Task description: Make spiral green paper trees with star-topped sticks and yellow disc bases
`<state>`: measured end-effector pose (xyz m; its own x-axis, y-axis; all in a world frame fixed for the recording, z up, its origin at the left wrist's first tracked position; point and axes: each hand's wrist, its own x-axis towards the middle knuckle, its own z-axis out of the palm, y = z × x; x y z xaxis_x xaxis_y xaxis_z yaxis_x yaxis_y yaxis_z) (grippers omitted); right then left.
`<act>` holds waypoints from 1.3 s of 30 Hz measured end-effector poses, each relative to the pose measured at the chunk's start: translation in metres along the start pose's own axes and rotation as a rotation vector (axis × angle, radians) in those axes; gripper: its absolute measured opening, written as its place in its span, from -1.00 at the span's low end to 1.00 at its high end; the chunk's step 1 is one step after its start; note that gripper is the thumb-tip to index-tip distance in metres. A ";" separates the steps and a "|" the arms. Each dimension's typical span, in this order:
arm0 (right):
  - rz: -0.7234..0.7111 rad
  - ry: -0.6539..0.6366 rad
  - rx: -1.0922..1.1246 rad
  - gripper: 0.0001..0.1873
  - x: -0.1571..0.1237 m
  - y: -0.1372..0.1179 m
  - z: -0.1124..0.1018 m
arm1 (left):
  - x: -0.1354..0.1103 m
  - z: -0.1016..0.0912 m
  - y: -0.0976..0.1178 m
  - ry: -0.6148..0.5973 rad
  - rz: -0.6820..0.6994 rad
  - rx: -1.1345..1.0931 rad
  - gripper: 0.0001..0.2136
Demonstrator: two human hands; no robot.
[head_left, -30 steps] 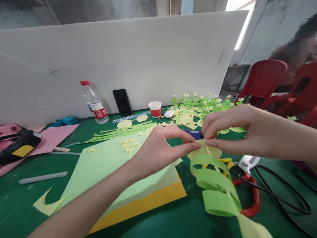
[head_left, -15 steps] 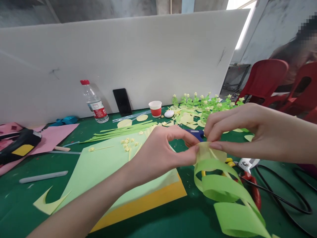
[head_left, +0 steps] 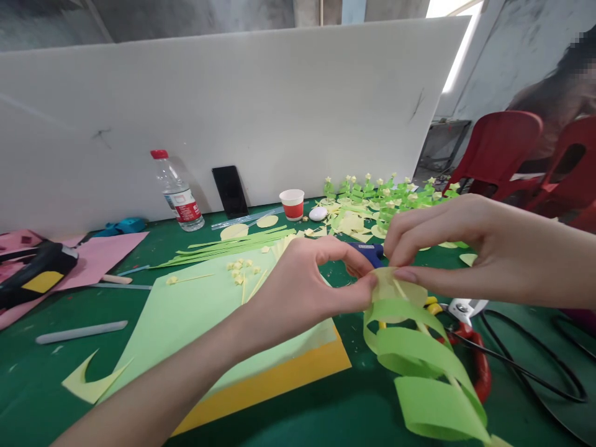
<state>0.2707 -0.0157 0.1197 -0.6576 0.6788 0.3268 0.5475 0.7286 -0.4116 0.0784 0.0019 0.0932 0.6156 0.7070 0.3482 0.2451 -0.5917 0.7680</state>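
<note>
— Doing what with the left hand (head_left: 310, 276)?
— Pinching the left edge of a pale paper disc (head_left: 387, 287), with thumb and finger.
— And with the right hand (head_left: 454, 242), doing what?
— Pinching this same disc at its upper edge; holding it above the green table (head_left: 363, 406), right of the light green sheet (head_left: 177, 316), together with a green paper spiral (head_left: 407, 349).

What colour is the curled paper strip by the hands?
The curled paper strip is bright green, best seen in the head view.
</note>
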 end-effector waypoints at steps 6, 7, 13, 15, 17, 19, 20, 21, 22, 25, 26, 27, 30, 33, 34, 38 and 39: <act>0.011 -0.022 0.008 -0.78 0.000 -0.002 -0.001 | -0.001 -0.001 0.000 -0.003 0.010 0.037 -0.94; 0.019 -0.031 0.010 -0.78 0.000 -0.002 -0.002 | -0.001 -0.001 0.001 -0.003 0.007 0.043 -0.94; 0.022 -0.044 0.014 -0.79 0.001 -0.002 -0.002 | -0.002 -0.002 0.001 -0.014 0.000 0.008 -0.93; 0.014 -0.040 0.012 -0.78 0.002 -0.001 -0.002 | -0.001 -0.002 0.001 -0.021 0.000 -0.020 -0.93; 0.009 -0.040 0.010 -0.77 0.002 -0.001 -0.002 | -0.001 -0.002 0.001 -0.031 0.002 -0.038 -0.91; 0.012 -0.046 0.009 -0.78 0.002 -0.001 -0.001 | -0.001 -0.002 0.001 -0.045 -0.003 -0.046 -0.91; 0.013 -0.049 0.009 -0.79 0.002 0.000 -0.001 | -0.001 -0.002 0.002 -0.053 -0.010 -0.048 -0.90; 0.014 -0.050 0.009 -0.80 0.002 0.000 -0.001 | -0.001 -0.002 0.003 -0.059 -0.021 -0.048 -0.90; 0.013 -0.049 0.010 -0.80 0.002 0.000 -0.001 | -0.001 -0.002 0.003 -0.064 -0.033 -0.049 -0.90; 0.010 -0.055 0.006 -0.80 0.001 0.000 -0.002 | -0.001 -0.002 0.005 -0.070 -0.064 -0.083 -0.90; 0.010 -0.056 0.004 -0.80 0.001 0.000 -0.002 | -0.001 -0.003 0.005 -0.069 -0.071 -0.107 -0.90; 0.009 -0.052 0.003 -0.80 0.001 0.000 -0.002 | -0.001 -0.003 0.005 -0.068 -0.077 -0.130 -0.90; 0.021 -0.030 0.005 -0.79 0.000 -0.001 -0.004 | 0.000 -0.003 0.006 -0.060 -0.079 -0.161 -0.91; 0.023 -0.030 0.005 -0.78 0.001 -0.001 -0.004 | 0.000 -0.003 0.005 -0.057 -0.057 -0.151 -0.89; 0.022 -0.037 0.005 -0.79 0.001 -0.001 -0.004 | 0.000 -0.002 0.005 -0.059 -0.054 -0.149 -0.89; 0.027 -0.044 0.003 -0.79 0.001 0.000 -0.001 | -0.001 0.000 0.003 -0.070 -0.081 -0.110 -0.91; 0.028 -0.043 0.003 -0.79 0.001 0.000 0.000 | -0.001 0.000 0.003 -0.070 -0.084 -0.095 -0.90</act>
<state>0.2702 -0.0149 0.1200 -0.6637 0.6942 0.2786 0.5646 0.7092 -0.4222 0.0787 -0.0012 0.0951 0.6472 0.7220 0.2446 0.2279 -0.4895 0.8417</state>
